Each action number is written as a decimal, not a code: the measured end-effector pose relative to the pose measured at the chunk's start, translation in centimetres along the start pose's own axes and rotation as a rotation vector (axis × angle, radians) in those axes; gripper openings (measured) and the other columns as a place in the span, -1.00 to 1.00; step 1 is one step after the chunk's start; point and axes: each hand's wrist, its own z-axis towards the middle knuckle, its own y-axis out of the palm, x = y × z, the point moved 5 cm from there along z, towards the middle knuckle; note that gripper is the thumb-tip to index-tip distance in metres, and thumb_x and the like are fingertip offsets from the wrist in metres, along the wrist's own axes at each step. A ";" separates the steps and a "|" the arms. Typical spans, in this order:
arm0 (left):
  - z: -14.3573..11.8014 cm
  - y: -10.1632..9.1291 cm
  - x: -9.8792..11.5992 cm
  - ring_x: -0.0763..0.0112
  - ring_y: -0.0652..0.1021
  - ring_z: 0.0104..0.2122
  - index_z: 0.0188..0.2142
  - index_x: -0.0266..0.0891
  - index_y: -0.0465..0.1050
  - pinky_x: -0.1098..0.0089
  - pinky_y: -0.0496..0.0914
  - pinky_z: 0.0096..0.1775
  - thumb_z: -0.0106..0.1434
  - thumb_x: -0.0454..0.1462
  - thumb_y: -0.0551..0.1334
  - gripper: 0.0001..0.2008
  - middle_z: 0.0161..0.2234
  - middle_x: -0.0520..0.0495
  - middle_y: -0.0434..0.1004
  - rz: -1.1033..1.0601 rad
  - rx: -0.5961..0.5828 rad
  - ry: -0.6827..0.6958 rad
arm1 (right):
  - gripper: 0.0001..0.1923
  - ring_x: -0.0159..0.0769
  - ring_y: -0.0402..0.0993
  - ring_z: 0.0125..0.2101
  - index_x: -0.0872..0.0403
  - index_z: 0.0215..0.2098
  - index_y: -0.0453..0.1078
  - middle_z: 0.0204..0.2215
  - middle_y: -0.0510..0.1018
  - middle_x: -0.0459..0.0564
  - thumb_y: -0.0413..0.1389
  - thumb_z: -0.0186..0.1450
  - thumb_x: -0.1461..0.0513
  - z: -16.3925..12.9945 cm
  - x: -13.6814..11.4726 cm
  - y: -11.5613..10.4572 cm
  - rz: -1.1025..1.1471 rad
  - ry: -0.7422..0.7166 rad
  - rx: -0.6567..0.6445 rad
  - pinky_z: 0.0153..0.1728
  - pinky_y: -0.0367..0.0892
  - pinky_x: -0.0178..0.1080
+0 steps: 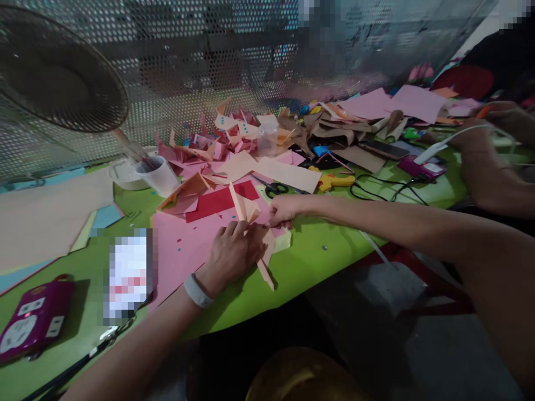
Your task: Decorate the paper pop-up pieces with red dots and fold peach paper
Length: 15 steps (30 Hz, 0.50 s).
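Pressed palm-down, the left hand (pixel 232 253) lies flat on a folded peach paper piece (pixel 259 240), its fingers spread and curled lightly over the folds, a pale wristband (pixel 197 291) on the wrist; it pins the piece against a pink sheet (pixel 179 250) near the front edge of the green table (pixel 309 262). Far to the left stands a fan (pixel 58 72) before a perforated metal screen, with a purple power strip (pixel 35 320) low at the table's near corner and a white cup (pixel 159 175) behind the pink sheet. Just beyond the left hand, a red sheet (pixel 217 201) lies partly under loose peach strips. To the right, the right hand (pixel 286 210) pinches the upper tip of the same folded piece between thumb and fingertips, nearly closed on it. Behind it lie black-handled scissors (pixel 273 189) and a yellow tool (pixel 334 181). Farther right, a heap of brown and pink paper scraps (pixel 355 128) covers the back of the table, and another person's arm (pixel 489 167) rests at the far right edge.
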 end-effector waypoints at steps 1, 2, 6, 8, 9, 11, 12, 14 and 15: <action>0.0 0.0 0.0 0.09 0.45 -0.14 0.02 -0.24 0.39 0.14 0.38 -0.19 0.40 -0.04 0.02 -0.60 -0.09 -0.24 0.45 0.003 -0.005 0.000 | -0.72 -0.47 0.37 -0.65 0.15 -0.57 0.39 -0.71 0.42 -0.16 0.30 0.16 0.16 0.0 0.5 0.0 0.021 0.025 0.005 -0.55 0.25 -0.38; 0.1 -0.1 0.1 0.09 0.45 -0.14 0.02 -0.24 0.40 0.14 0.38 -0.19 0.39 -0.04 0.03 -0.60 -0.09 -0.25 0.45 0.006 -0.010 -0.001 | -0.70 -0.48 0.36 -0.65 0.15 -0.58 0.38 -0.70 0.42 -0.16 0.31 0.16 0.15 0.0 1.0 -0.1 0.041 0.050 0.014 -0.56 0.24 -0.39; 0.1 -0.3 0.3 0.08 0.45 -0.12 0.03 -0.19 0.40 0.15 0.38 -0.20 0.39 -0.06 0.05 -0.63 -0.08 -0.24 0.45 0.017 -0.022 -0.001 | -0.64 -0.53 0.33 -0.66 0.15 -0.58 0.36 -0.70 0.42 -0.17 0.38 0.07 0.09 -0.5 2.4 -0.4 0.089 0.118 0.027 -0.64 0.09 -0.43; 0.1 -0.3 0.3 0.10 0.45 -0.12 0.01 -0.20 0.41 0.16 0.38 -0.19 0.39 -0.05 0.05 -0.63 -0.09 -0.24 0.45 0.009 -0.023 -0.007 | -0.60 -0.53 0.32 -0.67 0.15 -0.56 0.37 -0.70 0.41 -0.17 0.38 0.04 0.03 -0.7 2.3 -0.4 0.118 0.121 0.021 -0.67 0.00 -0.42; 0.1 -0.3 0.3 0.10 0.45 -0.12 0.00 -0.22 0.41 0.16 0.38 -0.18 0.38 -0.05 0.05 -0.63 -0.09 -0.24 0.45 0.005 -0.023 -0.013 | -0.58 -0.53 0.31 -0.67 0.15 -0.56 0.38 -0.70 0.41 -0.17 0.37 0.04 0.00 -0.8 2.1 -0.3 0.131 0.116 0.020 -0.67 -0.01 -0.42; 0.0 -0.2 0.2 0.11 0.45 -0.12 -0.01 -0.24 0.41 0.16 0.38 -0.17 0.39 -0.04 0.04 -0.61 -0.09 -0.24 0.45 0.001 -0.025 -0.023 | -0.56 -0.53 0.30 -0.67 0.16 -0.57 0.39 -0.70 0.41 -0.16 0.36 0.04 -0.03 -0.5 1.4 -0.1 0.147 0.091 0.016 -0.65 0.06 -0.41; 0.0 -0.2 0.1 0.11 0.45 -0.12 0.01 -0.25 0.40 0.16 0.38 -0.17 0.39 -0.04 0.04 -0.60 -0.09 -0.24 0.45 -0.003 -0.027 -0.024 | -0.56 -0.54 0.29 -0.67 0.17 -0.57 0.40 -0.70 0.42 -0.15 0.37 0.04 -0.03 -0.4 1.1 0.1 0.147 0.078 0.007 -0.63 0.12 -0.41; 0.0 -0.2 0.1 0.13 0.45 -0.13 0.03 -0.25 0.39 0.16 0.38 -0.17 0.39 -0.03 0.03 -0.59 -0.08 -0.24 0.44 -0.013 -0.035 -0.021 | -0.59 -0.54 0.29 -0.67 0.18 -0.57 0.42 -0.69 0.44 -0.14 0.38 0.04 0.01 0.1 0.8 0.5 0.137 0.062 -0.010 -0.58 0.21 -0.39; 0.1 -0.3 0.1 0.13 0.45 -0.12 0.03 -0.24 0.39 0.16 0.39 -0.16 0.39 -0.03 0.03 -0.59 -0.08 -0.24 0.44 -0.017 -0.040 -0.021 | -0.60 -0.53 0.29 -0.67 0.19 -0.56 0.43 -0.68 0.46 -0.13 0.37 0.06 0.02 0.3 0.8 0.6 0.127 0.063 -0.013 -0.58 0.22 -0.39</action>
